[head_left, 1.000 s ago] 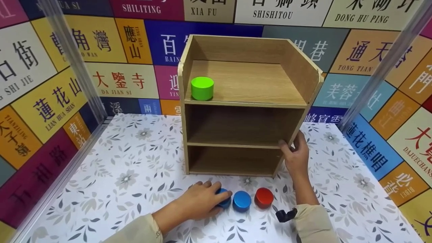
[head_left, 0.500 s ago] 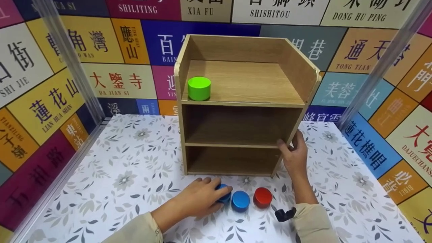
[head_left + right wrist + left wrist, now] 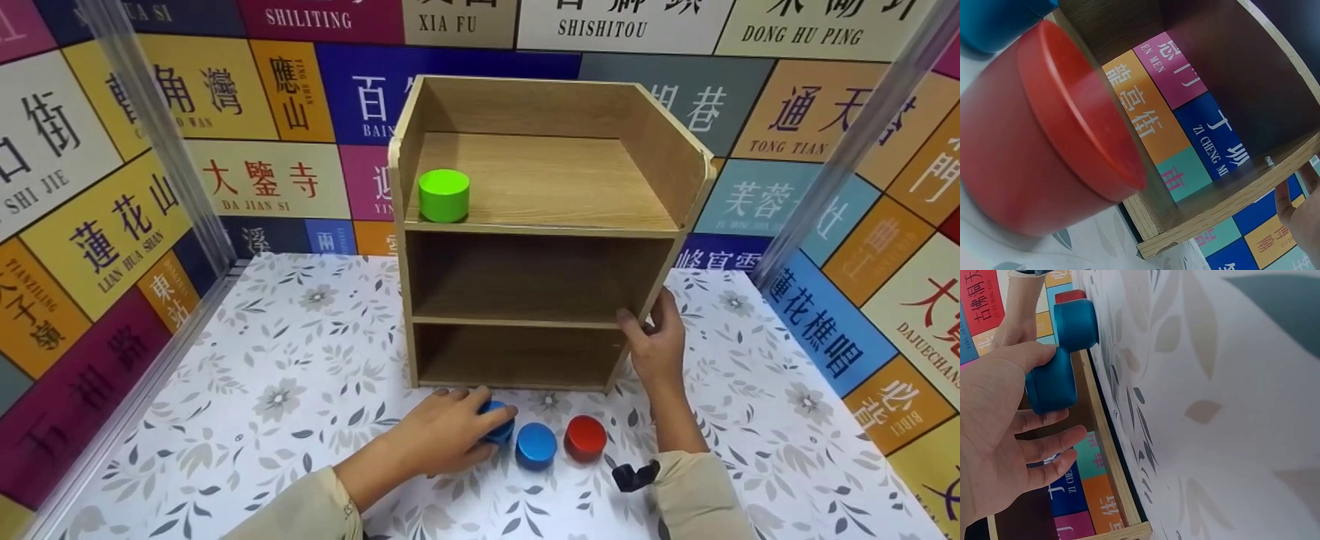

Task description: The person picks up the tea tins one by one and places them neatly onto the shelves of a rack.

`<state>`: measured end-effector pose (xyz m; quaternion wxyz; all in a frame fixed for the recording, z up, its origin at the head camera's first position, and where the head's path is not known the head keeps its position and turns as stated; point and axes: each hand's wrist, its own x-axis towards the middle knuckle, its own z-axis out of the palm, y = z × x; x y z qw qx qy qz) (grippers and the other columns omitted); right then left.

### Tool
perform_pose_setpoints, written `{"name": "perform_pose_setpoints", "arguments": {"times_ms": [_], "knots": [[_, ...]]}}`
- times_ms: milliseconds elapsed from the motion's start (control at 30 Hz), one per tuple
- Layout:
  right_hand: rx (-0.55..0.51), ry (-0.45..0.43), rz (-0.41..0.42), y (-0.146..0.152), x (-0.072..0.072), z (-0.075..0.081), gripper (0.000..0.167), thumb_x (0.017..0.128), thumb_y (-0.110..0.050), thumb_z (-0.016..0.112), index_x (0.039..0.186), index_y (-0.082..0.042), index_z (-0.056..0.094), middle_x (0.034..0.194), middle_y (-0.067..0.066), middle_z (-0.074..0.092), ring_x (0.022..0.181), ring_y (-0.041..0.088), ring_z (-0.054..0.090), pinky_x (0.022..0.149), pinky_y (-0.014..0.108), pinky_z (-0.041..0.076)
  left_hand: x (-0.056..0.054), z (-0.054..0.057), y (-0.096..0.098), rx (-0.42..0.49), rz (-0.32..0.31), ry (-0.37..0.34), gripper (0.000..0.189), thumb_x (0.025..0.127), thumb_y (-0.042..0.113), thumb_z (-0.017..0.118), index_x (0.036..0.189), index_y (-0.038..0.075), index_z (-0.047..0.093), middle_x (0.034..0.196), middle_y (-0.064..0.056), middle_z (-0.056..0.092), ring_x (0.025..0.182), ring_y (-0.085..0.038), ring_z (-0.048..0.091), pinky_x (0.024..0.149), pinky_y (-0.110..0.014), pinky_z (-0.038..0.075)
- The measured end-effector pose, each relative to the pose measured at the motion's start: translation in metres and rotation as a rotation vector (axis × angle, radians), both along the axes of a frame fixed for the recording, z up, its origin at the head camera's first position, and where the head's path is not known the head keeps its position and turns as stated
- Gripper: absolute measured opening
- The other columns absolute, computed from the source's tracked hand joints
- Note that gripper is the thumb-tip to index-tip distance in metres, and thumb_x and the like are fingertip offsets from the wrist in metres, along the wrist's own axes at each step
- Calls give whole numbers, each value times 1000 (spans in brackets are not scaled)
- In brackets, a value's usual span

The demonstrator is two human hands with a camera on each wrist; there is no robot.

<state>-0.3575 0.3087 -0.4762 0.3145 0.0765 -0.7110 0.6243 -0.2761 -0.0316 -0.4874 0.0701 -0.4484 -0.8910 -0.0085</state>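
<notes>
Wall panels (image 3: 274, 178): multicoloured, filling the top and both sides of the frame; lettered SHILITING, XIA FU, SHISHITOU and DONG HU PING along the top edge, 大鑒寺 DA JIAN SI and 蓮花山 LIAN HUA SHAN at left, 通天 TONG TIAN and 蓮花樵唱 at right; the right wrist view shows EN MEN and ZI CHENG through the shelf.
Tablecloth (image 3: 247, 450): white, grey flower-and-leaf print, lower half of the frame.
Wooden shelf (image 3: 540, 229): upright, centre of the frame; walled top deck over two open compartments.
Left hand (image 3: 442, 435): lower centre, fingers and thumb closed about the left blue cylinder.
Right hand (image 3: 658, 341): right of centre, clamped on the shelf's right side, thumb at the front edge.
Sleeves (image 3: 300, 510): beige, bottom edge of the frame; the left cuff bears a mark too small to read.
Green cylinder (image 3: 444, 196): top deck of the shelf, at its left front corner.
Red cylinder (image 3: 586, 439): on the cloth, lower right of centre, rightmost of a row of three; a seam rings its body in the right wrist view.
Left blue cylinder (image 3: 498, 424): row's left end, lower centre, before the shelf.
Middle blue cylinder (image 3: 535, 446): lower centre, between the other two.
Black object (image 3: 636, 476): lower right, beside the right cuff.
</notes>
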Motion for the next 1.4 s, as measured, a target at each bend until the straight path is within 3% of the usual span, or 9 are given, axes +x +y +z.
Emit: {"name": "perform_pose_setpoints", "arguments": {"times_ms": [267, 433, 733, 967, 1167, 1400], "knots": [[-3, -38, -3, -3, 3, 6, 60, 91, -2, 68, 148, -8, 50, 136, 2, 59, 125, 12, 57, 91, 18, 53, 0, 0, -1, 0, 6, -3, 54, 99, 49, 61, 148, 36, 45, 126, -7, 57, 105, -28, 64, 81, -46, 58], [-6, -40, -4, -6, 8, 12, 59, 90, 0, 67, 146, -2, 49, 134, 4, 59, 124, 13, 57, 92, 19, 53, 0, 3, -2, 21, -2, 21, 54, 99, 49, 61, 148, 35, 46, 124, -7, 57, 99, -27, 65, 77, -44, 58], [-17, -11, -8, -1, 1, 2, 56, 90, -2, 69, 143, -9, 54, 129, -1, 61, 122, 14, 59, 91, 20, 54, 1, 8, -3, 57, -15, 33, 55, 99, 48, 61, 149, 35, 46, 121, -6, 56, 97, -26, 64, 76, -44, 57], [3, -13, -7, -2, 1, 1, 58, 91, -2, 68, 146, -10, 52, 137, 4, 60, 128, 15, 57, 95, 20, 53, 1, 11, -4, 58, 3, 31, 56, 100, 50, 59, 152, 37, 44, 125, -6, 55, 97, -26, 63, 75, -43, 56], [-1, -28, -3, -8, 11, 12, 59, 90, -1, 66, 147, -3, 49, 137, 12, 58, 124, 13, 58, 91, 19, 54, 1, 13, -2, 65, 9, 6, 56, 100, 51, 58, 152, 38, 43, 126, -6, 55, 98, -26, 62, 78, -43, 56], [-1, -32, -3, -15, 23, 26, 56, 90, -1, 66, 144, -1, 51, 134, 8, 60, 122, 11, 58, 90, 20, 54, -2, 15, -3, 85, 30, 19, 54, 100, 51, 57, 151, 38, 45, 127, -6, 55, 96, -25, 61, 84, -46, 55]]}}
